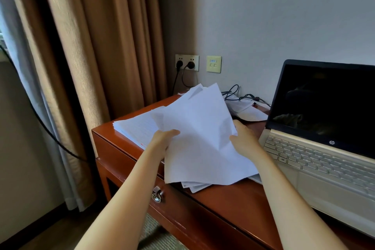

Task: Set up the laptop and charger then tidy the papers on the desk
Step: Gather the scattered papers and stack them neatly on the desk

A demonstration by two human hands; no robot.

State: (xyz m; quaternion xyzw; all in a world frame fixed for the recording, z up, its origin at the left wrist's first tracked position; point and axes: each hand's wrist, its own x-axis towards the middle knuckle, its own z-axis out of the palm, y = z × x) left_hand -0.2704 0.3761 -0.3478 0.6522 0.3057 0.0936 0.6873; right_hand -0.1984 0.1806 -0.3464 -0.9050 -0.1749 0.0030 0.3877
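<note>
The bundle of white paper sheets point(203, 138) is held tilted over the red-brown wooden bench point(233, 205), just left of the open gold laptop point(324, 158). The fingers of the left hand point(163, 140) and right hand point(243, 138) are clamped on its sides. Tidying seems in hand; next, I think, it wants squaring onto the flat white paper stack point(138, 128) further left. Brown fabric curtains point(101, 46) hang far left of the laptop.

Both your bare arms stretch forward, left hand point(163, 139) and right hand point(244, 138) pinching opposite edges of the papers point(203, 138).
</note>
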